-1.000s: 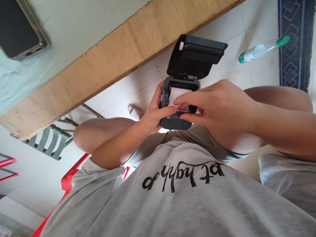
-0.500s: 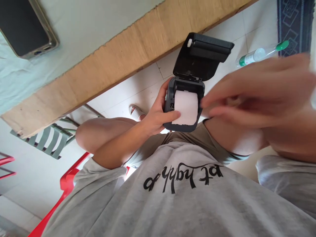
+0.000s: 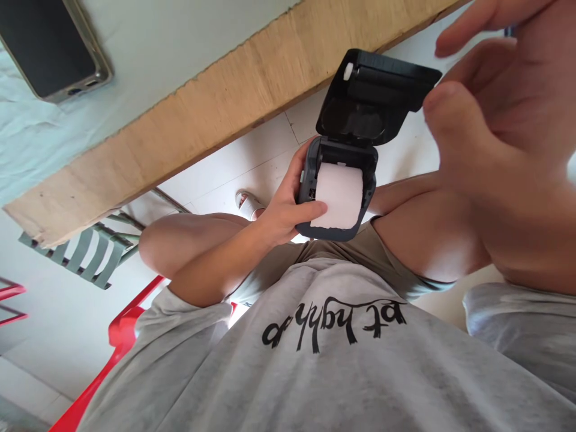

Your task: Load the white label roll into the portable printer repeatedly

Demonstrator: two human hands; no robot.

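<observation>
A small black portable label printer [image 3: 369, 192] is held over my lap by my left hand [image 3: 288, 207], whose fingers wrap its side. Its lid [image 3: 355, 117] stands raised on the hinge, with a roller along the upper edge. Inside the bay sits a white paper roll [image 3: 339, 195], and my left thumb presses on its near left part. My right hand [image 3: 499, 108] is at the upper right with fingers apart and nothing visible in it. The thumb of that hand is at the lid's right corner; whether it touches, I cannot tell.
A wooden table edge [image 3: 216, 114] runs diagonally above the printer. On the pale tablecloth [image 3: 171, 36] lies a dark phone [image 3: 49, 48]. A green strapped folding stool [image 3: 85, 252] stands under the table at left, and a red chair part [image 3: 123, 327] shows beside me.
My right hand has moved from beside the paper roll up to the lid's right corner, its fingers spreading. The lid has tilted slightly. My left hand keeps its hold on the printer.
</observation>
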